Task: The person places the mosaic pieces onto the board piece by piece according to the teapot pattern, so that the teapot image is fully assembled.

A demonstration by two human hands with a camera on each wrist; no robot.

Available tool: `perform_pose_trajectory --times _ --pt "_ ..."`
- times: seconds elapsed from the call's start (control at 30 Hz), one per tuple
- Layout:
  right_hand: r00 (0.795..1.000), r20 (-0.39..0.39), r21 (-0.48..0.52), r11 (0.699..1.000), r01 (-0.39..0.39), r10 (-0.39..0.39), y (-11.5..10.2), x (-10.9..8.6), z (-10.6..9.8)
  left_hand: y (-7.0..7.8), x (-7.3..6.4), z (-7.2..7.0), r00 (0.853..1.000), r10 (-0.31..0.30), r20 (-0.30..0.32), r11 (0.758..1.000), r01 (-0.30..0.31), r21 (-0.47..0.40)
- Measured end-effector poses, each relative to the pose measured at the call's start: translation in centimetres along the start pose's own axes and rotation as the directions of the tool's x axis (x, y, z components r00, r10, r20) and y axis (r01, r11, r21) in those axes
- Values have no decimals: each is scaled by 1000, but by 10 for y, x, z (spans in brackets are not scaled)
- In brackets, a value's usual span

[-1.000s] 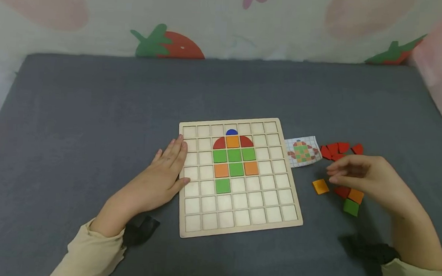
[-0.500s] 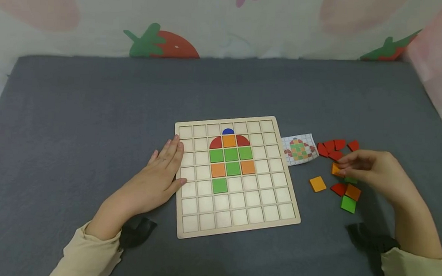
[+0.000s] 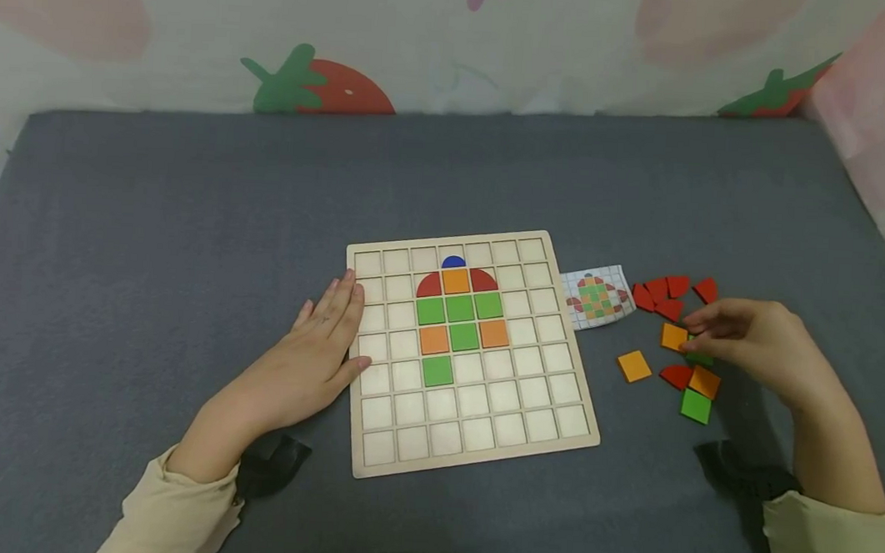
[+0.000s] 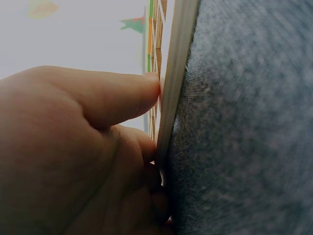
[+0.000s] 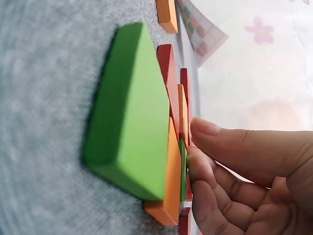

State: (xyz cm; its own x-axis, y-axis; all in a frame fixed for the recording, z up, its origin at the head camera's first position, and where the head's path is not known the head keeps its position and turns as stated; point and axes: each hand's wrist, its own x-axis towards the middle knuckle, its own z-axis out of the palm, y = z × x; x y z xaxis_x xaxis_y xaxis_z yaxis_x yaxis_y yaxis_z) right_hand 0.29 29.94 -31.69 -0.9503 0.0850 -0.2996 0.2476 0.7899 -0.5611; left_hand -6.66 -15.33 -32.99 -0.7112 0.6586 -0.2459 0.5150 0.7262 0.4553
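Observation:
My left hand (image 3: 304,361) lies along the left edge of a square wooden grid board (image 3: 478,460), its fingers nearly straight. In the left wrist view the thumb (image 4: 132,95) touches the board's rim (image 4: 177,58). Green and orange square tiles, two red curved tiles and a blue half-round tile (image 3: 454,262) sit in the board's upper middle cells. My right hand (image 3: 757,347) is over the loose tiles at the right, fingertips beside an orange tile (image 3: 673,337) and a partly hidden green tile (image 3: 700,350). Nothing shows held between thumb and fingers in the right wrist view.
A small pattern card (image 3: 597,297) lies against the board's right side. Beyond it is a cluster of red tiles (image 3: 655,294). Nearer are a separate orange tile (image 3: 635,367), a red tile (image 3: 676,376) and a green tile (image 3: 695,406). A grey cloth (image 3: 190,213) covers the table.
My right hand has moved a little away and right, uncovering the orange tile and part of the green tile beside its fingertips. The left hand stays on the board's edge; the view shifts slightly.

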Motion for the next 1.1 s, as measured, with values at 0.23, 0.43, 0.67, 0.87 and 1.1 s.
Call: perform_pose_trajectory --times 0.23,0.43,0.67,0.87,1.1 --pt "999 23 -30 999 -26 26 -1 2 1 1 1 1 1000 -10 2 1000 10 12" --pt "999 26 -43 999 -31 32 -1 4 2 1 1 -1 1000 -9 -3 1000 10 11" --pt "1000 21 -37 999 20 -19 -2 3 3 2 1 -1 1000 -7 -3 1000 7 3" --pt "998 22 5 998 61 -61 -3 1 4 1 0 -1 1000 1 -12 1000 -1 2" --pt "994 27 61 992 107 -109 -4 -3 3 2 0 0 1000 -9 -14 1000 9 4"
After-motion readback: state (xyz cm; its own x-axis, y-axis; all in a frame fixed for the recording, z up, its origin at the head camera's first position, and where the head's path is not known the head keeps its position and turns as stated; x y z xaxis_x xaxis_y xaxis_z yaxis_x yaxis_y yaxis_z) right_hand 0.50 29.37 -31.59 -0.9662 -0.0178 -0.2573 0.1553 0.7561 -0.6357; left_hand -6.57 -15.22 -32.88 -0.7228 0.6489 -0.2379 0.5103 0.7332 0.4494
